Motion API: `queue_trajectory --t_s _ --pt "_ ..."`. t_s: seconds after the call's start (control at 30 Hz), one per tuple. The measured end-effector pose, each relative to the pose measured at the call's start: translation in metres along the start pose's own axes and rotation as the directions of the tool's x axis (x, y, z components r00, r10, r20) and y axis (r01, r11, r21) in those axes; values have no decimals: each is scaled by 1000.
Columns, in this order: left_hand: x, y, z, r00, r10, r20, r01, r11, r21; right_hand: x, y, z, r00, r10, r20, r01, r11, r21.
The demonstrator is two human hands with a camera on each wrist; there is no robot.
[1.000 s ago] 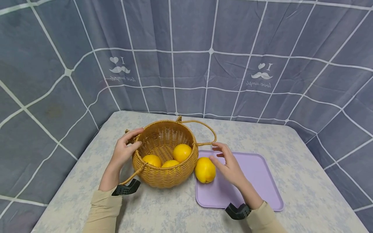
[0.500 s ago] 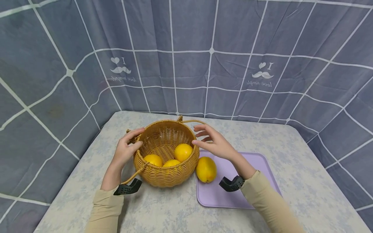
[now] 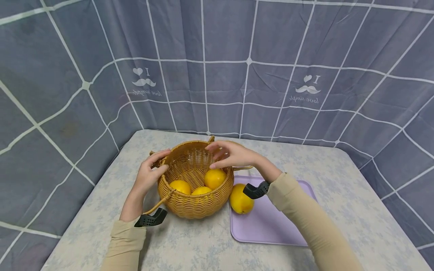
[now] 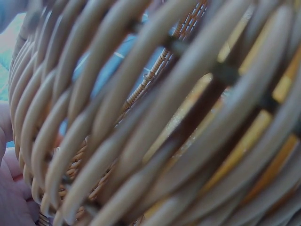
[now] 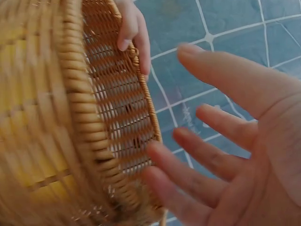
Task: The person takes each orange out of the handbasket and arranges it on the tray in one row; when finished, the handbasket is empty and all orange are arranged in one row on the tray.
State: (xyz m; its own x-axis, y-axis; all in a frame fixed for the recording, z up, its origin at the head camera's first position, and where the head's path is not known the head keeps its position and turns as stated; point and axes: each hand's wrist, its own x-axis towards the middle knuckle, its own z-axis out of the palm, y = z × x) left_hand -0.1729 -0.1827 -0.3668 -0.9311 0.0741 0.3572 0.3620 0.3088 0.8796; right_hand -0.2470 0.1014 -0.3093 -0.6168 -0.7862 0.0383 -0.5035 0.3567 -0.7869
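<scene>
A round wicker basket stands on the table, holding several yellow fruits; one fruit lies at its right inside. My left hand grips the basket's left rim, thumb on the inner side. In the left wrist view the basket weave fills nearly everything. My right hand hovers over the right rim, above that inner fruit, and holds nothing. The right wrist view shows its fingers spread beside the basket's opening. Another yellow fruit, a bit elongated, rests on the purple tray against the basket.
The patterned tabletop carries the basket and the tray. Thin looped handles hang out from the basket; one handle droops at its front left. A grey checked curtain closes off the back and sides.
My right hand has moved left and a little up, from beside the fruit on the tray to over the basket's right rim. My left hand has kept its hold; the fruits have stayed put.
</scene>
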Motion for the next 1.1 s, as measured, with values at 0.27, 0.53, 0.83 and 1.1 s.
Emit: queue_trajectory --t_s 0.27,0.53,0.83,1.1 --pt "0 -1 -1 1000 7 3 -7 1000 -2 32 -9 -4 967 82 242 -72 996 -51" --pt "0 -1 -1 1000 1 4 -1 1000 -9 59 -2 2 890 155 429 -150 988 -46" --pt "0 -1 -2 1000 3 12 -2 1000 -15 74 11 4 803 206 559 -213 976 -53" --pt "0 -1 -2 1000 8 -1 -8 1000 2 80 16 7 783 241 574 -191 970 -148"
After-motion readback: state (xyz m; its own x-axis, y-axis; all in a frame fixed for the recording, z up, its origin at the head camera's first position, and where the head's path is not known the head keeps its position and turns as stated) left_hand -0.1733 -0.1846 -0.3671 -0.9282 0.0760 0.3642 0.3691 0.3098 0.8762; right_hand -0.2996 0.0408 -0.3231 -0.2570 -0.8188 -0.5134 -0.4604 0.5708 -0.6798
